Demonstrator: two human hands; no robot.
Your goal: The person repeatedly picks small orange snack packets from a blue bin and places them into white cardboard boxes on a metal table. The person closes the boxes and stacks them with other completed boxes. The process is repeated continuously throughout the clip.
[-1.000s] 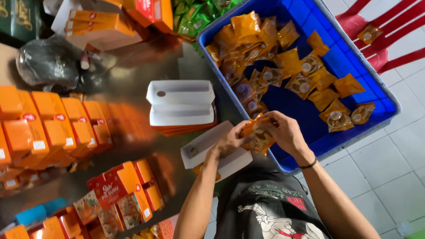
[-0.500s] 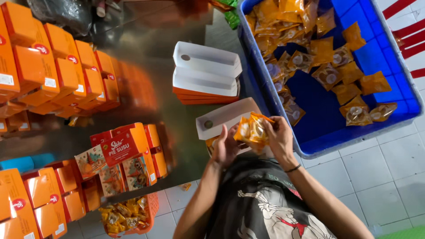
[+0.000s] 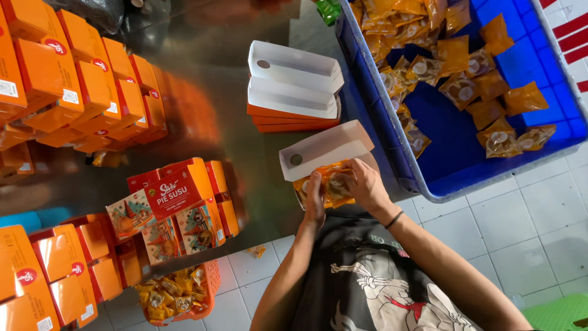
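Note:
My left hand [image 3: 315, 197] and my right hand [image 3: 363, 184] press a stack of orange wrapped snack packets [image 3: 334, 184] between them. The packets sit in an open white carton [image 3: 324, 149] with an orange outside, at the near edge of a steel table [image 3: 214, 116]. The carton's lid stands up behind the packets. My right wrist wears a thin black band [image 3: 394, 219]. Past the carton lies a short stack of empty open cartons [image 3: 293, 89].
A blue crate [image 3: 453, 165] at the right holds several loose orange packets [image 3: 456, 67]. Closed orange boxes [image 3: 79, 79] are stacked along the left, more boxes [image 3: 171, 199] stand in front. An orange basket of packets [image 3: 174, 294] sits low on the white tile floor [image 3: 527, 220].
Both hands have carried the bundle of packets down from in front of the crate into the open carton. The view has tilted, so the table has slid rightward.

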